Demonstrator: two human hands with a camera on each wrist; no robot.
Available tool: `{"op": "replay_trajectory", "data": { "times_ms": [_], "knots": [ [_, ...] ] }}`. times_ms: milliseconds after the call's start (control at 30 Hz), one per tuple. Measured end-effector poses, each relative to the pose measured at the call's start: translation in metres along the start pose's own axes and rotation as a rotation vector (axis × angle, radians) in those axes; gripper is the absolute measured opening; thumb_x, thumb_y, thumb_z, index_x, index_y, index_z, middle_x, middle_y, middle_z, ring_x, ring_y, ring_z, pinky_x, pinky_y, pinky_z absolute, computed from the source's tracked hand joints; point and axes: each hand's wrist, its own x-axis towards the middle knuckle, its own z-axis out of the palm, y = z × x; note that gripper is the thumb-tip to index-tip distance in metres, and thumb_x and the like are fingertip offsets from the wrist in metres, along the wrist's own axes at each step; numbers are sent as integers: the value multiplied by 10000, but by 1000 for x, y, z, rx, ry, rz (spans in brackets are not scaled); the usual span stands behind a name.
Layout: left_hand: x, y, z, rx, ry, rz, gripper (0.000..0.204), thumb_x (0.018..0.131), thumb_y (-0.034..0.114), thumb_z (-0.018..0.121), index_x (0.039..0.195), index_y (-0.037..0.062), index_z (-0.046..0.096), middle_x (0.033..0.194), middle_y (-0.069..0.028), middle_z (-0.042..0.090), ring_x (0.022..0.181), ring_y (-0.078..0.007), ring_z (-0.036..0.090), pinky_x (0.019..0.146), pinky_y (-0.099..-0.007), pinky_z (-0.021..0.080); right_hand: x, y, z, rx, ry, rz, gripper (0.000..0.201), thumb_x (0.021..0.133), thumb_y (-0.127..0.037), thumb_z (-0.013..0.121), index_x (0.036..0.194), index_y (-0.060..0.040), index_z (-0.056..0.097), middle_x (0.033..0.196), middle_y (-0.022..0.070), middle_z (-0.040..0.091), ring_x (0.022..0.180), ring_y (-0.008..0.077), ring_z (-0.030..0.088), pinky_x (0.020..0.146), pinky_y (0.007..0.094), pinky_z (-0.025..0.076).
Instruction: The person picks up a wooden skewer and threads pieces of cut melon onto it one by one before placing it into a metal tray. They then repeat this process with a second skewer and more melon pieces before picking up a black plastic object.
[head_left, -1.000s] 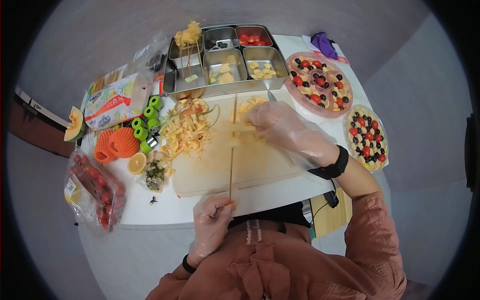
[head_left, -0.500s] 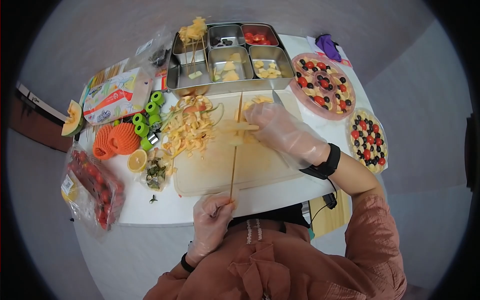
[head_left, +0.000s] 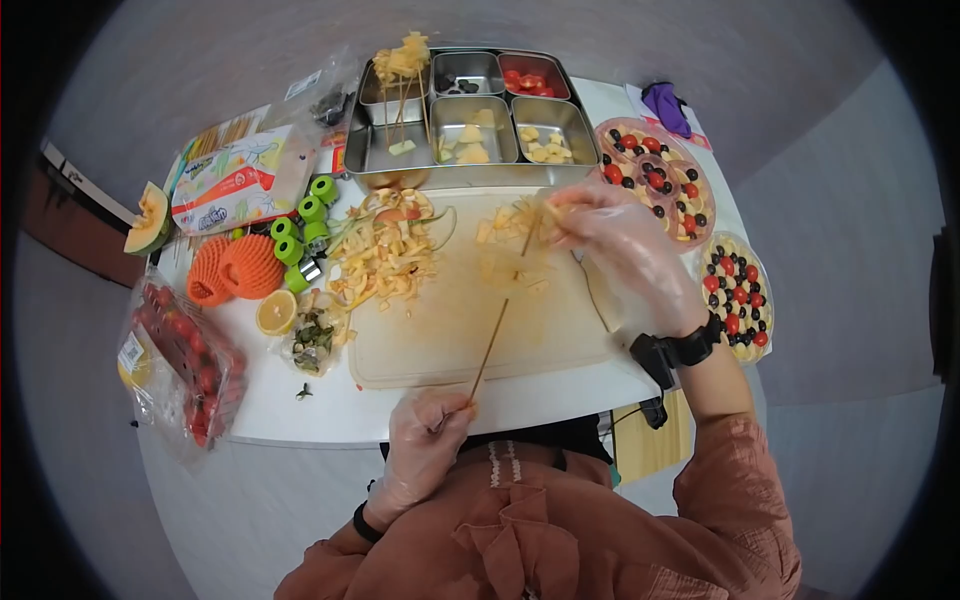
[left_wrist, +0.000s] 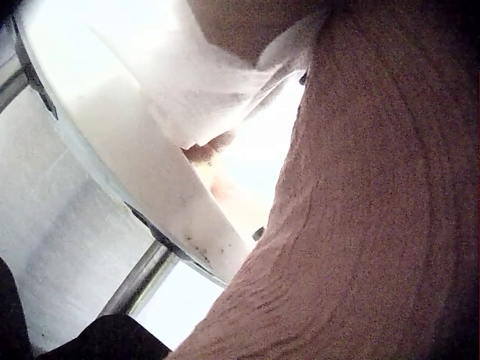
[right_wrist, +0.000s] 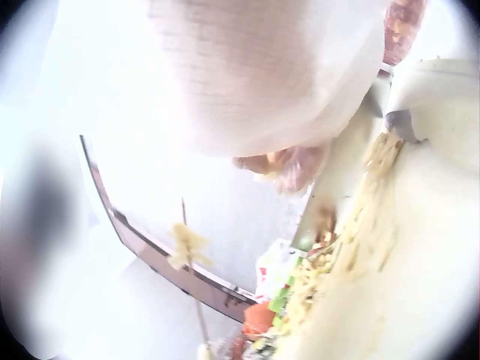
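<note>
My left hand (head_left: 428, 435), in a clear plastic glove, grips the lower end of a wooden skewer (head_left: 490, 345) at the table's front edge. Thin pale-yellow fruit slices (right_wrist: 187, 247) are threaded partway up the skewer. Beside the skewer's upper end, my gloved right hand (head_left: 635, 245) pinches a small yellow fruit piece (right_wrist: 264, 177) between thumb and fingers. Underneath is a cream cutting board (head_left: 430, 350), with cut yellow fruit (head_left: 500, 222) lying near its back. In the left wrist view, sleeve and glove hide most of the left fingers.
Peelings (head_left: 385, 255) heap on the board's left. Behind it stands a steel tray (head_left: 470, 178) of fruit containers, with finished skewers leaning at its left. Fruit platters (head_left: 738, 300) sit right; packed tomatoes (head_left: 185, 360), a lemon half (head_left: 276, 312) and foam nets (head_left: 250, 267) lie left.
My right hand has moved right and back from the slices with a fruit piece in its fingers. The skewer has tilted rightward, while my left hand stays at its lower end.
</note>
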Motion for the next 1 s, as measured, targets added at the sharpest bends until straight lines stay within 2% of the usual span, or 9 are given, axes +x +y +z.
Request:
{"op": "replay_trajectory", "data": {
  "times_ms": [67,100,200,267,367,467,800,900,1000],
  "knots": [
    [3,3,0,26,-24,9,114,788,13,706,852,60,625,716,-108,599,635,-297,553,582,-389,434,-5,0,-14,364,-96,-46,252,907,-49,601,1156,-29,628,1060,130,638,943,145,640,808,275,525],
    [5,5,0,54,-47,19,119,785,15,708,850,65,622,710,-113,596,638,-315,555,588,-401,437,-9,1,-19,364,-91,-48,252,907,-49,601,1156,-29,628,1060,130,638,943,145,640,808,275,525],
    [8,9,2,108,-25,89,116,788,20,711,855,68,629,689,-117,579,626,-310,551,578,-399,432,-20,6,-25,225,-10,-184,258,932,-51,588,1187,-17,610,1095,144,638,999,177,629,865,291,515],
    [8,8,1,122,-33,89,113,791,21,711,857,66,631,686,-118,574,622,-309,551,571,-396,428,-24,3,-22,-117,52,-331,245,922,-51,604,1163,-4,613,1113,140,649,1020,238,621,985,379,469],
    [8,9,1,128,-44,90,104,798,25,709,862,61,636,680,-121,564,612,-302,547,558,-388,420,-38,-25,-5,-343,50,-300,224,900,-61,626,1115,3,622,1139,133,657,1057,294,603,1088,444,369],
    [8,10,1,118,-54,87,94,806,29,705,867,56,638,673,-120,552,601,-291,538,550,-381,413,-39,-31,-1,-199,28,-169,194,891,-60,627,1069,17,626,1142,130,662,1074,312,599,1134,487,292],
    [7,9,2,126,-37,110,102,809,22,702,876,63,637,675,-107,536,598,-272,518,557,-373,405,-34,1,-29,-157,21,-152,220,910,3,576,1128,-2,597,1146,131,654,1129,317,591,1134,518,292],
    [6,12,1,130,-55,20,103,760,10,694,839,54,644,755,-129,627,701,-315,581,624,-396,448,-32,4,-33,-211,-50,-230,255,912,35,557,1162,-14,576,1138,140,643,1034,295,611,1085,478,354],
    [7,13,0,124,-64,17,98,762,11,694,838,53,650,745,-128,621,695,-313,580,622,-396,447,-29,11,-36,-248,-97,-282,283,914,57,545,1185,-22,562,1133,147,636,970,280,624,1052,452,396]
  ]
}}
